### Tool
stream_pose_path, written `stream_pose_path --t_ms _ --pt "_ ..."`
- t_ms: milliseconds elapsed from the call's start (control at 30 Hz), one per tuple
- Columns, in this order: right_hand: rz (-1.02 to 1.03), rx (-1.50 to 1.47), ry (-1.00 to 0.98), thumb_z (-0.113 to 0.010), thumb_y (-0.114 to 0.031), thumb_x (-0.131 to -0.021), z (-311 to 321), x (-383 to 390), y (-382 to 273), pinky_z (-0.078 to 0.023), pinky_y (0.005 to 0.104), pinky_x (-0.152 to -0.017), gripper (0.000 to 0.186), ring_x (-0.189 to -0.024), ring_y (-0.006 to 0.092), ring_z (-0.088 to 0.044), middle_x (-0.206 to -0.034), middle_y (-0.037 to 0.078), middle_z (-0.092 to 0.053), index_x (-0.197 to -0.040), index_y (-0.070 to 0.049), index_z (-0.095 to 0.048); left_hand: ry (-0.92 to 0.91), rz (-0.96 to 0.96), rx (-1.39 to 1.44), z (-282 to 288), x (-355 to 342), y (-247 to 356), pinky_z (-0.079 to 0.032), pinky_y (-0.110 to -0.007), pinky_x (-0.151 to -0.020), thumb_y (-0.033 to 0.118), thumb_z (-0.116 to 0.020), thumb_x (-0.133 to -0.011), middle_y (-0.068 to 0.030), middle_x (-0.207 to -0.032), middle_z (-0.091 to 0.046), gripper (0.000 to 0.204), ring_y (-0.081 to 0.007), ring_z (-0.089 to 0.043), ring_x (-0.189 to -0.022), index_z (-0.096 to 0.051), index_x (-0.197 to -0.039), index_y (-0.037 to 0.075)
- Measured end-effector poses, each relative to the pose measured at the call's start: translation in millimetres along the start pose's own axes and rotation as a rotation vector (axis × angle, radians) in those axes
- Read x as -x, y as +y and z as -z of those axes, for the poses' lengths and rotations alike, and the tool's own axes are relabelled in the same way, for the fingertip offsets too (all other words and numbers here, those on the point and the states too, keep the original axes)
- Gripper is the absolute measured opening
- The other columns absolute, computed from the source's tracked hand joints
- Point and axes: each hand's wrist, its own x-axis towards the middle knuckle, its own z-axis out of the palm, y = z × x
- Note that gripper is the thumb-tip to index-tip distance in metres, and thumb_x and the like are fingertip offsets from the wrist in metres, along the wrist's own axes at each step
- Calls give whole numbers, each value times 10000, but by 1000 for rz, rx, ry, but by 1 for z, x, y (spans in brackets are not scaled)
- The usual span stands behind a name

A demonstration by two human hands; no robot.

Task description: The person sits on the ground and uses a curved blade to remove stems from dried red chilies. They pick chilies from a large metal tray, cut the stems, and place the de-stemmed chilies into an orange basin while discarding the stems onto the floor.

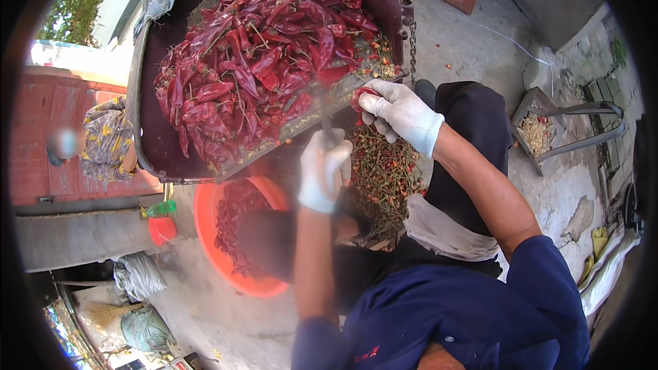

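My gloved left hand (pixel 325 171) grips an upright dark metal tool (pixel 327 122), probably shears, blurred by haze. My gloved right hand (pixel 401 116), just to its right, has a dried red chilli (pixel 364 98) between thumb and fingers. Both hands are at the near rim of a large dark metal trough (pixel 147 130) heaped with red chillies (pixel 253 62). Under the hands, between my legs, lies a pile of stems and scraps (pixel 384 178). An orange basin (pixel 205 219) at lower left holds more chillies, partly hidden by my left forearm and haze.
Another person (pixel 103 138) in patterned clothing is at the left. A red bucket (pixel 162 231) and green bottle (pixel 159 209) stand below them. A metal pan with a long handle (pixel 582 109) lies at right. A chain (pixel 412 48) hangs beside the trough; sacks (pixel 137 274) lie at lower left.
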Motion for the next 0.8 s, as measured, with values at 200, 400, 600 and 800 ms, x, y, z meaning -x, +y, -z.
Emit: stream_pose_path --t_ms 200,400,600,800 --pt "48 -7 -127 -530 -266 -1030 -5 7 -6 -424 191 -481 216 -575 32 -492 -798 -23 -554 -1084 -68 -597 124 -244 -374 0 8 3 -471 -253 -645 143 -647 -926 -29 -848 -608 379 -92 -570 -722 -572 -1249 -40" --pt "88 -10 -285 -494 -189 -1033 -6 11 -3 -395 198 -464 196 -492 56 -468 -784 14 -563 -1120 -41 -588 50 -858 -1161 5 20 14 -493 -467 -915 80 -582 -826 -312 -1204 -582 551 -465 -605 -1042 -491 -1344 -83" --pt "31 -33 -355 -501 -121 -1009 -6 5 5 -339 190 -404 203 -477 42 -465 -791 33 -588 -1179 -48 -584 48 -856 -1289 -1 28 21 -444 -510 -968 48 -559 -728 -316 -1234 -540 696 -501 -530 -1100 -407 -1394 -84" --pt "63 -81 -312 -497 -163 -1023 -13 8 9 -339 222 -409 202 -459 57 -431 -742 15 -552 -1125 -36 -616 70 -848 -1278 0 24 13 -463 -517 -904 35 -563 -709 -316 -1200 -547 701 -486 -556 -1029 -413 -1382 -91"
